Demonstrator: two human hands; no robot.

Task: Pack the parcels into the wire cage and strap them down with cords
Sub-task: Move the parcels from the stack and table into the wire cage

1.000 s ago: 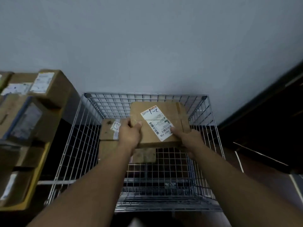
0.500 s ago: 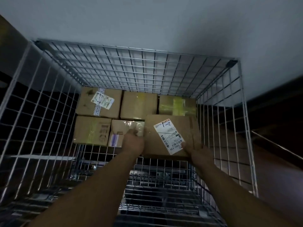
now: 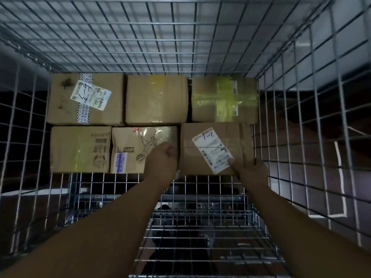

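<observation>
The parcel [image 3: 215, 147] lies flat on the floor of the cage [image 3: 174, 40], at the right end of the nearer row and close against the right wall. It is a brown cardboard box, creased and sealed with clear tape. A white shipping label [image 3: 212, 150] sits askew on its top, with barcodes and a handwritten "1-2".

The left hand [image 3: 160, 159] is clenched at the parcel's left edge. Its fingers seem to be tucked down the seam between the parcel and the next box, though the dim light makes that hard to confirm. The right hand [image 3: 251, 169] grasps the near right corner, with the thumb [image 3: 231, 162] pressed on the label's lower end and the fingers wrapped round the side.

Five other boxes fill the far part of the cage:
- Left of the parcel are a printed box [image 3: 130, 149] and a stamped box [image 3: 80, 149].
- Along the back wall are a labelled box [image 3: 86, 99] with patterned tape, a plain box [image 3: 156, 99], and a yellow-taped box [image 3: 223, 99] just behind the parcel.
</observation>
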